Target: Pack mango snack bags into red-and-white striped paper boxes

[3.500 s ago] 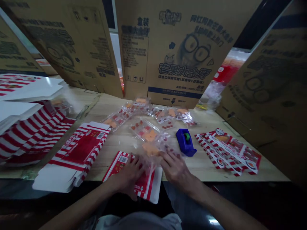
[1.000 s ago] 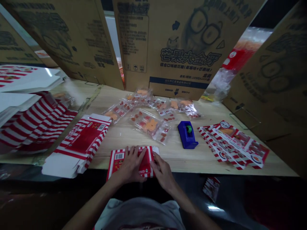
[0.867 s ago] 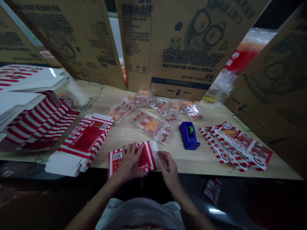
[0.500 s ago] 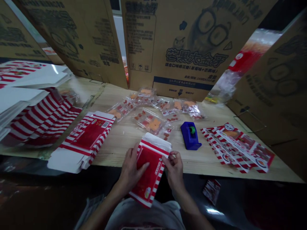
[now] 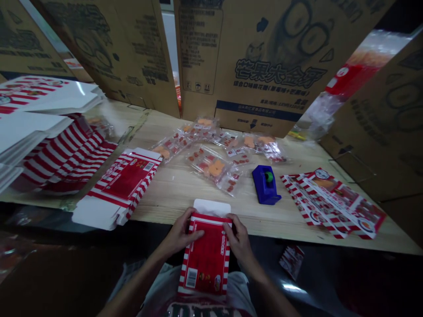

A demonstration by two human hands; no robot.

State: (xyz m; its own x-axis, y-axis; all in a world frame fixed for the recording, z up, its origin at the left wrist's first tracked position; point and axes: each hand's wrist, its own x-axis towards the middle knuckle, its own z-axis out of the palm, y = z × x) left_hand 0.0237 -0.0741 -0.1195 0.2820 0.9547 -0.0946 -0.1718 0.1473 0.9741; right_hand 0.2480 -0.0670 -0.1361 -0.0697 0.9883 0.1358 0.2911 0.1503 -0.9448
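Note:
I hold a red-and-white striped carton (image 5: 206, 255) upright over my lap, just off the near edge of the wooden table (image 5: 172, 193). Its white top flap (image 5: 211, 206) stands open. My left hand (image 5: 180, 233) grips the carton's upper left edge, thumb across the front. On the upper right edge my right hand (image 5: 239, 240) is closed. Clear snack packets (image 5: 214, 167) with orange and red pieces lie spread across the table beyond.
A pile of flat striped cartons (image 5: 119, 187) lies at the left, taller stacks (image 5: 49, 132) farther left. A blue tape dispenser (image 5: 266, 185) sits right of centre, printed sheets (image 5: 333, 202) beyond it. Large cardboard boxes (image 5: 261, 66) wall the back. One small packet (image 5: 291, 262) lies on the floor.
The carton lay flat on the table edge under both hands; I have lifted it, turned it upright and pulled it toward my lap, with its top flap now open.

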